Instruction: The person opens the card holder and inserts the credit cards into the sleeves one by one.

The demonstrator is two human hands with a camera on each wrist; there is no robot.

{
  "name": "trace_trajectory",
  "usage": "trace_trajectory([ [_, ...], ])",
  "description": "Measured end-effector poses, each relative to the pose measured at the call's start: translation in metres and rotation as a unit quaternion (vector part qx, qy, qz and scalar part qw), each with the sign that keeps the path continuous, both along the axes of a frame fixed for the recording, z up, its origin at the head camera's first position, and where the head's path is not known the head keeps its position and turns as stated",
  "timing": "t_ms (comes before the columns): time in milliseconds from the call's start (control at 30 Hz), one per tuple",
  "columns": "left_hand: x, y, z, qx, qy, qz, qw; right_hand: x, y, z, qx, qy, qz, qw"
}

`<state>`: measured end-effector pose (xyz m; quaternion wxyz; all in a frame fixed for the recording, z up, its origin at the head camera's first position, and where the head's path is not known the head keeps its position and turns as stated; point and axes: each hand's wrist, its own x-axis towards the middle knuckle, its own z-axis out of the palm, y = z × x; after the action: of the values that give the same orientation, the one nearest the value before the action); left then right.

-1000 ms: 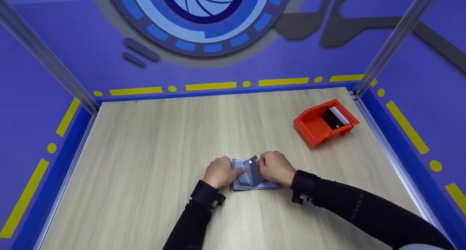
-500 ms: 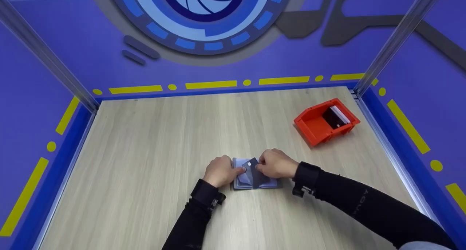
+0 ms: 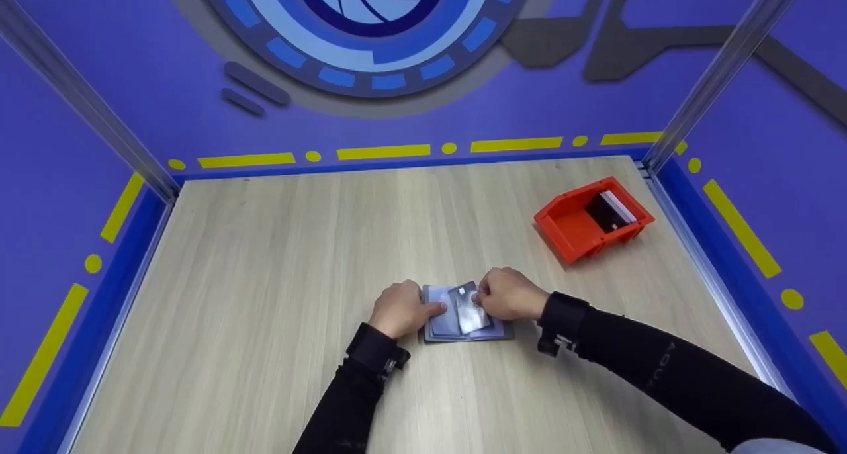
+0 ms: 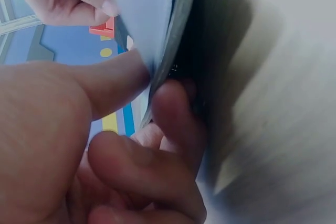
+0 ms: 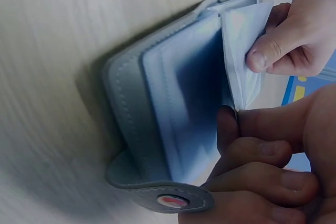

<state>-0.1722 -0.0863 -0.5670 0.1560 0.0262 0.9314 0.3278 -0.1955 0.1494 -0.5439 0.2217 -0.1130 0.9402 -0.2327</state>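
Observation:
An opened grey card wallet (image 3: pixel 497 333) with stitched edges and clear plastic sleeves (image 3: pixel 443 323) lies on the table. My left hand (image 3: pixel 400 310) grips its left side, thumb over the sleeves and fingers curled at the cover (image 4: pixel 181 24). Over the sleeves, a dark grey card (image 3: pixel 471 315) with a small white square stands tilted, its face catching the light. My right hand (image 3: pixel 508 295) pinches the card by its right edge. In the right wrist view, a rounded closure tab (image 5: pixel 142 195) with a metal snap sticks out from the wallet, beside my curled right fingers.
On the wooden table (image 3: pixel 298 255), a red open-front bin (image 3: pixel 572 232) stands at the back right, holding black and white cards (image 3: pixel 610 212). Blue-purple panels (image 3: pixel 410 133) rise at the back and both sides, with metal posts in the corners.
My right hand has shifted slightly right and the card has turned with it, its face now shiny and more upright. The left hand keeps its place on the wallet.

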Motion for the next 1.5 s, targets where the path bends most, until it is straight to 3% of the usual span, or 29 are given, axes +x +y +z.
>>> trace_trajectory([
  [400, -0.003, 0.0, 0.0, -0.009, -0.007, -0.002, 0.9999, 0.004, 0.001, -0.001, -0.011, -0.018, -0.055, 0.9983],
  [633, -0.003, 0.0, 0.001, -0.012, -0.006, 0.01, 0.9999, 0.005, 0.0, -0.004, -0.03, -0.02, -0.041, 0.9985],
  [1133, -0.001, -0.002, 0.001, -0.003, -0.004, 0.002, 1.0, 0.007, -0.028, -0.003, 0.011, -0.044, -0.033, 0.9984],
  [1500, 0.001, -0.002, 0.001, 0.007, 0.012, -0.023, 0.9997, 0.004, -0.04, -0.008, 0.005, -0.003, 0.009, 0.9999],
])
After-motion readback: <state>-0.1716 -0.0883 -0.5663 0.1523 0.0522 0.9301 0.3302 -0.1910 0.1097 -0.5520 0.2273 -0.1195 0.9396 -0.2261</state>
